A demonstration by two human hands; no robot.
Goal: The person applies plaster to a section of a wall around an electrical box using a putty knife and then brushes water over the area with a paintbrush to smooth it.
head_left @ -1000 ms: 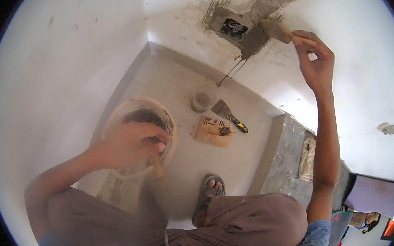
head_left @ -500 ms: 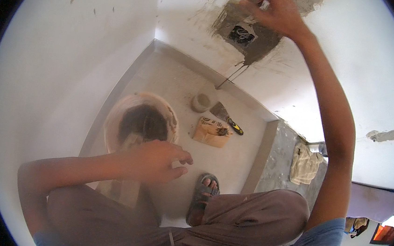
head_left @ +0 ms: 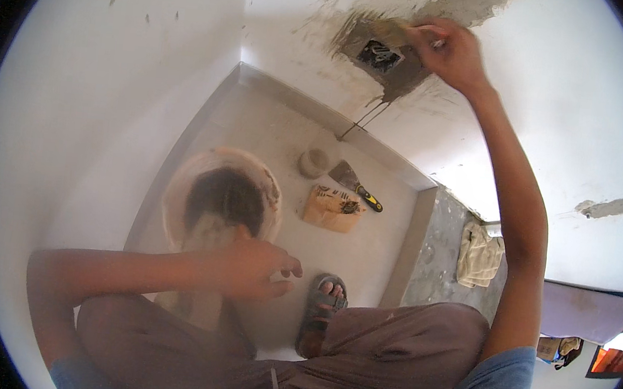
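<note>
High on the white wall, my right hand (head_left: 448, 54) is closed around what looks like a small brush (head_left: 391, 32) with yellowish-brown bristles, blurred by motion. Its bristle end lies against wet grey mortar (head_left: 411, 76) at the upper edge of a square wall box (head_left: 380, 56) with wires inside. Loosely bent, my left hand (head_left: 257, 267) hovers in front of a pale bucket (head_left: 273, 191), thumb and fingers apart and nothing between them. Dark grey material (head_left: 226, 198) shows inside the bucket, whose near side is partly hidden behind my left forearm.
On the floor are a small round container (head_left: 315, 163), a putty knife (head_left: 355, 186) with a black-and-yellow handle, and a stained piece of cardboard (head_left: 332, 209). A pale cloth (head_left: 479, 255) hangs over the grey ledge at right. My sandalled foot (head_left: 324, 307) is below the cardboard.
My right hand has moved down along the wall with the brush, from above the wall box to its upper edge. My left hand has barely shifted.
</note>
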